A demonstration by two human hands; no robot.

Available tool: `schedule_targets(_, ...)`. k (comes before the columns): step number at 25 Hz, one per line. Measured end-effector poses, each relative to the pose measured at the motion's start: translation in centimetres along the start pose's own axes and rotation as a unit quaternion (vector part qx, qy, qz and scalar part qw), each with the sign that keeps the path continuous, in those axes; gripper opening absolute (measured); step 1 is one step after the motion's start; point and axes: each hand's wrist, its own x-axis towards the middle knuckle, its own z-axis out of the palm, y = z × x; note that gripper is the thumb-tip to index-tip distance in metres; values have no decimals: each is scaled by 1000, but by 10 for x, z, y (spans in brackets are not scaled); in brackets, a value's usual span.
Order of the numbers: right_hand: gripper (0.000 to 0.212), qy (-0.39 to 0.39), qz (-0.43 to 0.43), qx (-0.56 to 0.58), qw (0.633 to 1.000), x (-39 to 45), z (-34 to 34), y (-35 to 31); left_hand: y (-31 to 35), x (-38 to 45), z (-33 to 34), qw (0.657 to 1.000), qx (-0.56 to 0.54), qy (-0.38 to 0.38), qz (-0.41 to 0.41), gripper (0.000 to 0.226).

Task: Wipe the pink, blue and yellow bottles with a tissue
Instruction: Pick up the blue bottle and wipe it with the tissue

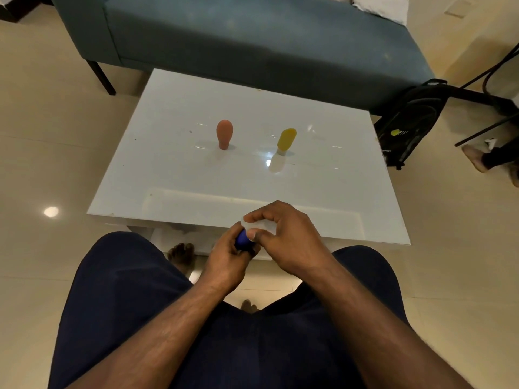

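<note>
My left hand (227, 258) grips the blue bottle (242, 240) just in front of the table's near edge; only a small part of the bottle shows between my fingers. My right hand (283, 237) pinches a white tissue (258, 226) against the bottle's top end. On the white table (174, 175) the pink bottle (224, 134) stands upside down on its cap at the middle left. The yellow bottle (286, 141) stands on its white cap to the right of it, leaning a little.
A teal sofa (252, 37) runs along the table's far side. A black backpack (407, 124) leans on the floor at the right, near a chair's black legs (488, 88) and another person's foot (477, 157). My knees sit under the table's near edge.
</note>
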Motion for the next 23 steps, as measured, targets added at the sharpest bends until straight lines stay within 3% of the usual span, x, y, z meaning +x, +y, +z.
schedule_targets(5,7,22,47,34,998,8,-2,1,-2,-1,-1,998,41,-2,45,47)
schedule_targets(11,13,12,-7,35,999,-7,7,-3,-2,0,0,1000,8,7,-6,45)
schedule_targets(15,10,42,26,78,996,4,2,5,-5,1,0,999,48,-7,15,41)
schedule_targets(19,13,108,43,119,986,15,-8,13,-5,4,1,999,22,-10,-22,32)
schedule_targets(21,18,124,16,125,984,10,-8,8,-7,5,0,999,17,-8,-35,35)
schedule_targets(23,22,115,-56,48,991,1,-2,1,-9,5,0,999,12,-18,-33,36)
